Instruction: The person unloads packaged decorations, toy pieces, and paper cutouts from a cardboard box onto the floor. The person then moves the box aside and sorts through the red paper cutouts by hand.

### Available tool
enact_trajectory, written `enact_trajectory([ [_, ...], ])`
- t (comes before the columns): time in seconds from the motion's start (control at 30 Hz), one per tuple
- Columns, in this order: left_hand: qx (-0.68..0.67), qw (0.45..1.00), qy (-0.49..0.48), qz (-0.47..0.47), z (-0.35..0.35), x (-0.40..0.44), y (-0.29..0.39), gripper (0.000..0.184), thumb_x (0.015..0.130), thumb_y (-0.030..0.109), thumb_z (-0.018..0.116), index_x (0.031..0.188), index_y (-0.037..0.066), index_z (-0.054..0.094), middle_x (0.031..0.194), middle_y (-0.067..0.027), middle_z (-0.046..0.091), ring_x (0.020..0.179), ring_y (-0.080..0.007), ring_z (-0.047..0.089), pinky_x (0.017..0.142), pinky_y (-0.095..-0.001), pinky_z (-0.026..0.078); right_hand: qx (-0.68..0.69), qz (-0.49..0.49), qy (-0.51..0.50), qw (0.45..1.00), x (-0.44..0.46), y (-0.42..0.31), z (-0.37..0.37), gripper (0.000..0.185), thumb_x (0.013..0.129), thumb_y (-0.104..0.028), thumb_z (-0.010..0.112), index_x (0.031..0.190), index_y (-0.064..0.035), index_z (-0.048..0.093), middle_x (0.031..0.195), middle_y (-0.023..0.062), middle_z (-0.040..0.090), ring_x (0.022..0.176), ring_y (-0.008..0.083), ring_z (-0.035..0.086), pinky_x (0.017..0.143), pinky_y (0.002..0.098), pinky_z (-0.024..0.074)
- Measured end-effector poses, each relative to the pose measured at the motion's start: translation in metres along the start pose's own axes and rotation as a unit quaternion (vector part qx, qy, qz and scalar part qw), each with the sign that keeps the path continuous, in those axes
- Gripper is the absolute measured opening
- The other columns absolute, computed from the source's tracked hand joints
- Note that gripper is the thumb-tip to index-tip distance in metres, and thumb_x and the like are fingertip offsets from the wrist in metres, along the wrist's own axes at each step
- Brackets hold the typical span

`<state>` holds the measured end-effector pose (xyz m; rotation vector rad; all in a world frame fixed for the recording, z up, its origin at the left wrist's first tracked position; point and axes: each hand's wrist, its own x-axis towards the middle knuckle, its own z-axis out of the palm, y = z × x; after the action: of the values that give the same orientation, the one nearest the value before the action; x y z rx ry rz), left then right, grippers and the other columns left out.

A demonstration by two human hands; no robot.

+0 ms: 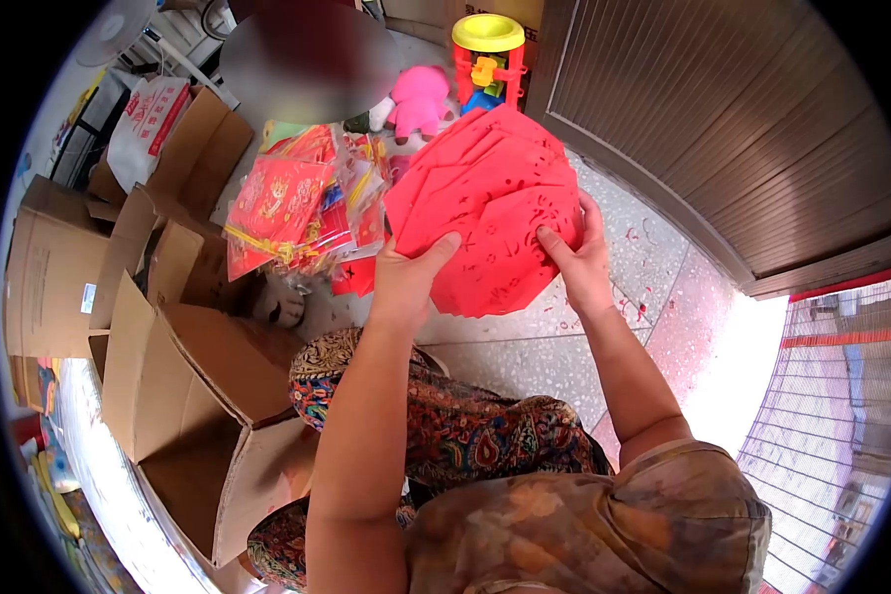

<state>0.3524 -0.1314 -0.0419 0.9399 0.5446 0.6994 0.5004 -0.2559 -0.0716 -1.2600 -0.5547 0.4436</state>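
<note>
A thick, fanned stack of red paper cut-outs, pierced with small cut patterns, is held up in front of me. At its lower left edge, my left hand grips it with the thumb on top. My right hand is closed on the right edge, its thumb also pressed on the upper face. The fingers beneath the sheets are mostly hidden. Just left of the stack lies a pile of clear plastic packets with red and gold printed decorations inside. A red piece shows below that pile.
Open cardboard boxes crowd the left side. A pink plush toy and a yellow-topped plastic toy stand beyond the stack. Red scraps dot the tiled floor. A ribbed brown panel borders the right.
</note>
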Motion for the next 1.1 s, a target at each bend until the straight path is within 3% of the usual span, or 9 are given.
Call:
enact_trajectory([
  [0.07,-0.017,1.000,-0.005,-0.004,0.001,-0.001,0.004,0.034,0.074,-0.001,0.064,0.106,0.002,0.055,0.101,-0.0067,0.061,0.089,-0.0158,0.059,0.079,-0.0304,0.048,0.019,-0.008,-0.034,0.999,0.003,-0.011,-0.002,0.052,0.077,-0.001,0.059,0.124,-0.0053,0.036,0.118,0.0115,0.046,0.104,0.0169,0.048,0.089,0.0296,0.0405],
  [0.17,-0.027,0.999,-0.018,0.001,0.001,-0.001,0.007,0.033,0.074,-0.003,0.064,0.106,0.002,0.055,0.101,-0.0071,0.061,0.089,-0.0166,0.059,0.079,-0.0316,0.048,0.003,-0.021,-0.038,0.999,0.009,-0.021,-0.010,0.058,0.074,-0.007,0.063,0.126,-0.0091,0.037,0.121,0.0126,0.040,0.108,0.0208,0.045,0.089,0.0328,0.0405],
  [0.33,-0.016,1.000,-0.023,0.014,0.004,-0.003,0.012,0.033,0.074,-0.004,0.063,0.106,0.001,0.055,0.102,-0.0080,0.060,0.090,-0.0172,0.059,0.079,-0.0320,0.048,-0.226,-0.151,-0.041,0.961,0.017,-0.032,-0.016,0.050,0.070,-0.010,0.065,0.116,-0.0089,0.049,0.122,0.0139,0.037,0.114,0.0268,0.038,0.092,0.0352,0.0367],
  [0.37,-0.014,0.999,-0.027,0.014,0.003,-0.003,0.012,0.033,0.074,-0.004,0.063,0.106,0.001,0.055,0.102,-0.0080,0.060,0.090,-0.0172,0.059,0.079,-0.0320,0.048,-0.266,-0.168,-0.028,0.949,0.015,-0.034,-0.011,0.044,0.068,-0.009,0.066,0.110,-0.0065,0.053,0.121,0.0142,0.038,0.113,0.0276,0.038,0.092,0.0353,0.0356],
  [0.63,-0.002,0.999,-0.015,0.039,-0.007,0.003,0.005,0.030,0.075,-0.004,0.062,0.104,0.003,0.057,0.097,-0.0060,0.062,0.088,-0.0160,0.059,0.080,-0.0308,0.048,-0.237,-0.265,0.010,0.935,-0.007,-0.045,0.009,0.034,0.066,0.002,0.061,0.100,-0.0041,0.056,0.112,0.0148,0.044,0.104,0.0276,0.043,0.089,0.0345,0.0368],
  [0.73,-0.005,0.999,-0.013,0.037,-0.011,0.005,0.003,0.028,0.076,-0.003,0.061,0.103,0.003,0.057,0.096,-0.0052,0.062,0.086,-0.0153,0.059,0.078,-0.0303,0.048,-0.277,-0.327,0.018,0.903,-0.021,-0.056,0.018,0.030,0.066,0.006,0.058,0.094,-0.0044,0.059,0.103,0.0137,0.048,0.096,0.0266,0.047,0.084,0.0333,0.0400],
  [0.83,-0.016,0.999,-0.006,0.040,-0.011,0.004,0.002,0.028,0.077,-0.002,0.060,0.104,0.003,0.057,0.095,-0.0048,0.062,0.086,-0.0148,0.059,0.076,-0.0295,0.048,-0.261,-0.328,-0.014,0.908,-0.036,-0.056,0.027,0.031,0.065,0.008,0.057,0.092,-0.0057,0.061,0.098,0.0110,0.052,0.085,0.0248,0.054,0.074,0.0301,0.0444],
  [1.1,-0.053,0.999,-0.007,0.002,-0.019,0.008,-0.002,0.025,0.079,-0.004,0.054,0.104,0.003,0.057,0.098,-0.0072,0.061,0.086,-0.0182,0.060,0.074,-0.0311,0.050,-0.274,-0.420,-0.166,0.849,-0.057,-0.067,0.046,0.027,0.066,-0.005,0.058,0.092,-0.0051,0.062,0.099,0.0067,0.056,0.086,0.0228,0.055,0.069,0.0325,0.0433],
])
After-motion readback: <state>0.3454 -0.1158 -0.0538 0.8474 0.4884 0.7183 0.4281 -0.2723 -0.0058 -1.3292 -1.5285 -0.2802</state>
